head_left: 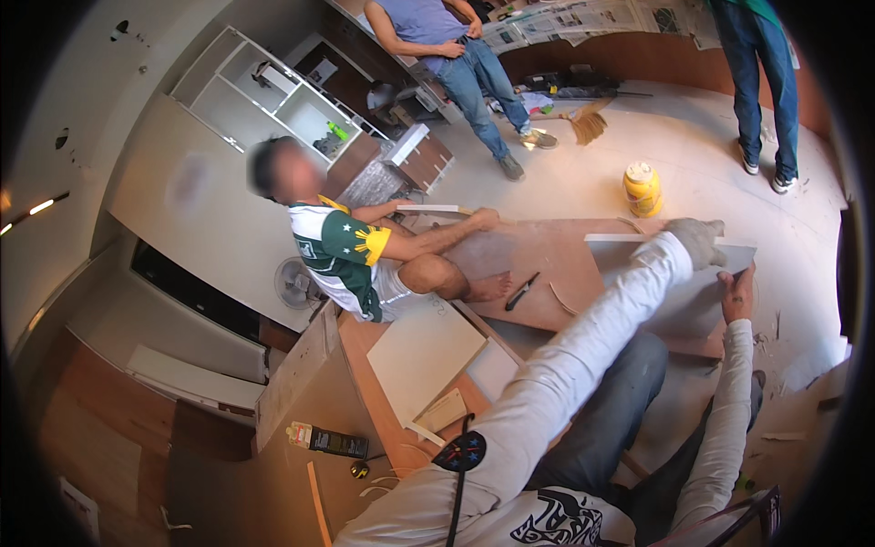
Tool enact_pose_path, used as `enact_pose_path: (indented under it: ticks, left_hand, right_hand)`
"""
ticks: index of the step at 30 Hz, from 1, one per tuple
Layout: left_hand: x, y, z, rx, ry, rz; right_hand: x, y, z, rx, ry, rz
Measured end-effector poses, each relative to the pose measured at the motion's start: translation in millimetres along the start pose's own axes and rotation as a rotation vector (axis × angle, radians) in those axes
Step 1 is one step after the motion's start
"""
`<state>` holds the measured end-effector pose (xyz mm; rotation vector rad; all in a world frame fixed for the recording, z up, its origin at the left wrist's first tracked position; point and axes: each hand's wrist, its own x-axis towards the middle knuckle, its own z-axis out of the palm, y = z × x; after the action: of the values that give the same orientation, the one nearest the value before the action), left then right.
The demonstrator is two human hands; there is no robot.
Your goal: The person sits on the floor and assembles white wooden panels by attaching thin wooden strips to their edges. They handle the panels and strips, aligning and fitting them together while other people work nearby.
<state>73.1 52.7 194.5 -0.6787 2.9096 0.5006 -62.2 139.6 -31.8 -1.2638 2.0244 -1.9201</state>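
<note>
A pale, flat board (679, 290) stands on edge in front of me, its thin white top edge upward. My left hand (697, 241), in a grey work glove, is closed over that top edge. At the board's right end my right hand (737, 294), bare, grips the side with its fingers wrapped around. The board rests on or against a reddish-brown sheet (547, 251), and its lower side is partly hidden by my left arm. A dark utility knife (522, 291) lies on the sheet, with a thin curled strip (561, 299) beside it.
A seated person (351, 246) at left holds a white-edged piece (433, 209). Two people (474, 77) (756, 87) stand beyond, near a broom (588, 123) and a yellow tub (643, 190). Lower left are a dark can (333, 442), a tape measure (360, 469) and a pale panel (424, 351).
</note>
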Motion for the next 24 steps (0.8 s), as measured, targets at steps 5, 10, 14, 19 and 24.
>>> enact_pose_path:
  ticks: [5, 10, 14, 19, 24]
  left_hand:
    - [-35, -86, 16, 0.125, 0.193, 0.065]
    - [-71, -132, -4, 0.207, 0.08, -0.039]
    - [-84, -157, -3, 0.173, 0.095, -0.032]
    - [-96, -169, 5, 0.119, 0.084, -0.115]
    - [-96, -159, -3, 0.187, 0.062, -0.189]
  right_hand:
    - [9, -28, -11, -0.191, 0.002, 0.029]
    - [8, -61, -11, -0.04, -0.033, 0.107]
    - [6, -67, -17, -0.087, -0.011, 0.081]
    - [3, -64, -15, -0.109, -0.037, 0.147]
    - [2, -52, -13, -0.166, 0.0, 0.144]
